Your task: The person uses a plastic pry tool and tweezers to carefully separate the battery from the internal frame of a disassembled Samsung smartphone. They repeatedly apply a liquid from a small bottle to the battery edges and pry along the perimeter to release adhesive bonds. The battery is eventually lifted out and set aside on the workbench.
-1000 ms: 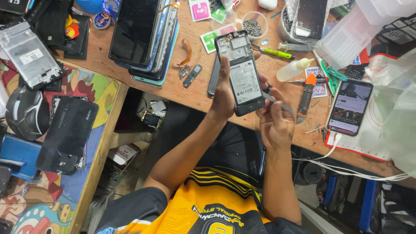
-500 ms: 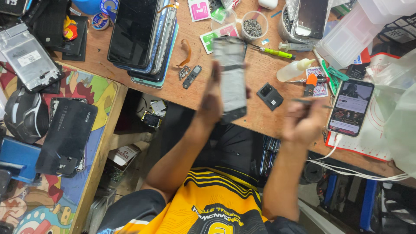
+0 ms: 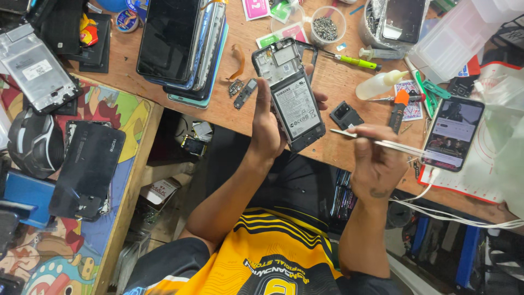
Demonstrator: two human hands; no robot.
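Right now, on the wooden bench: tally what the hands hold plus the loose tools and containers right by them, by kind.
Opened phone, back off, in left hand: 1
Tweezers, in right hand: 1
Lit phone: 1
Green-handled screwdriver: 1
Squeeze bottle: 1
Clear cup of screws: 1
Small black square part: 1
Total: 7

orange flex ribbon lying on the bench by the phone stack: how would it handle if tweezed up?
The orange flex ribbon looks thin and already curls, so it is probably floppy and very light. It likely creases or tears if pinched hard. Lying flat on the wooden bench, it may be fiddly to lift by an edge.
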